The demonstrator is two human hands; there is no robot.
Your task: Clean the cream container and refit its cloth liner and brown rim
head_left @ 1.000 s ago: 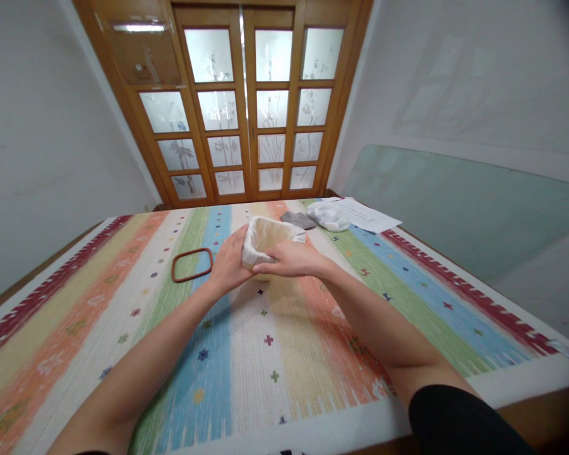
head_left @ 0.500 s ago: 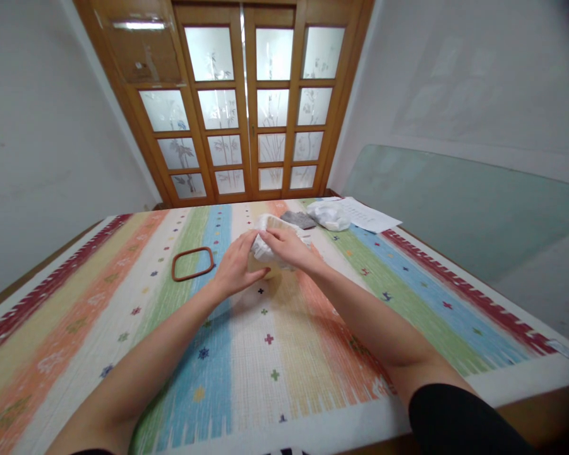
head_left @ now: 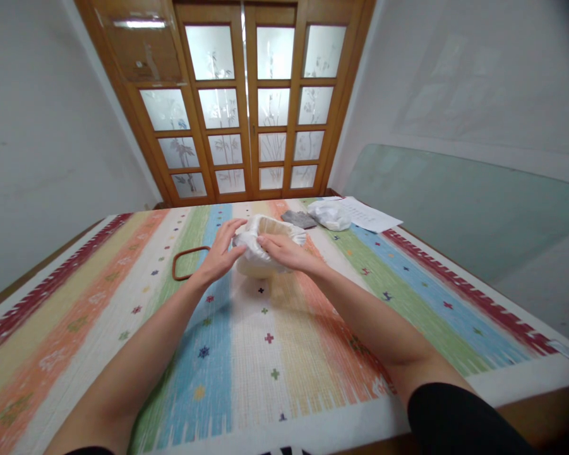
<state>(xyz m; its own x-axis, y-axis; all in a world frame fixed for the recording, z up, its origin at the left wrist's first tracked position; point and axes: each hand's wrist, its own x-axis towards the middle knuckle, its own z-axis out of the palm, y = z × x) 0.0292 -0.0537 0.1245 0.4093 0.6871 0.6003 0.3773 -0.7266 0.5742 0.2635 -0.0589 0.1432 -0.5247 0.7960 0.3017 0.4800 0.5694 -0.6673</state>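
A pale, see-through bin stands on the table, its mouth lined by a white plastic bag folded over the rim. My left hand is at the bin's left side, fingers stretched and thumb apart, touching or very near the bag. At the front of the rim, my right hand has its fingers closed on the bag's edge. A brown rounded rectangular ring lies flat to the left, partly covered by my left hand.
Behind the bin lie a grey folded cloth-like piece, a crumpled white plastic bag and printed paper sheets. A striped cloth covers the table. Wooden glazed doors stand beyond.
My left hand has moved left, away from my right hand, and its fingers have spread. The bag's left part now lies over the rim, showing more of the bin's mouth.
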